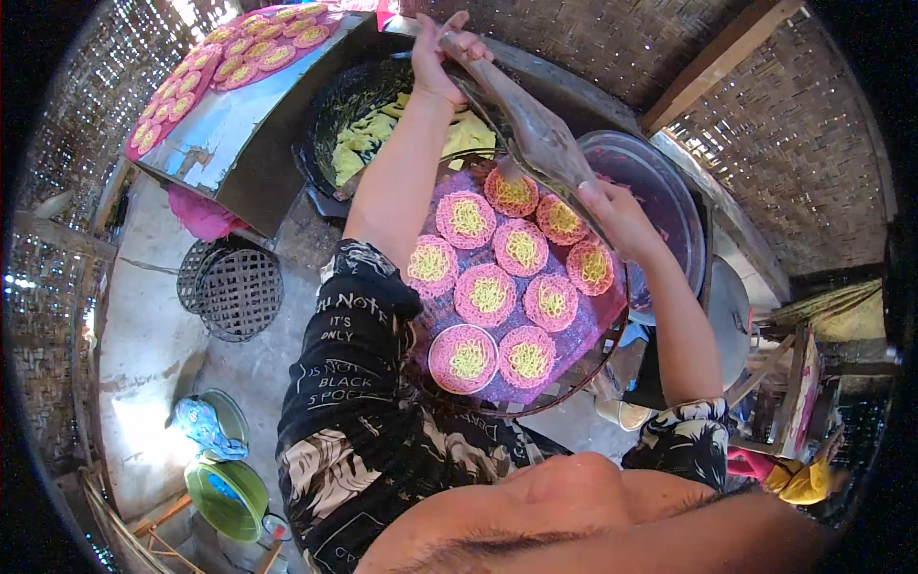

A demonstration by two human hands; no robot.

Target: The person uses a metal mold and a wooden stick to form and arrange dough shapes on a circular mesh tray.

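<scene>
My left hand [446,59] is closed on the far end of a long, shiny grey-brown press-like tool [531,120], whose exact kind I cannot make out. At the near right end, my right hand [617,218] grips the same tool. It slants over a round tray [612,335] lined with purple-pink sheeting. Several pink noodle-strand cakes [521,247] with yellow strands on top lie there, some partly hidden by the tool. The nearest left cake sits in a pale ring [433,368]. Beyond my left forearm, a black wok [311,143] holds yellow dough [363,139].
At the far left, more pink-and-yellow cakes [253,48] cover a blue-white tabletop [206,143]. A large translucent tub [684,191] stands right of the tray. Dark woven trays [234,292] and a green basin [229,497] are at the left.
</scene>
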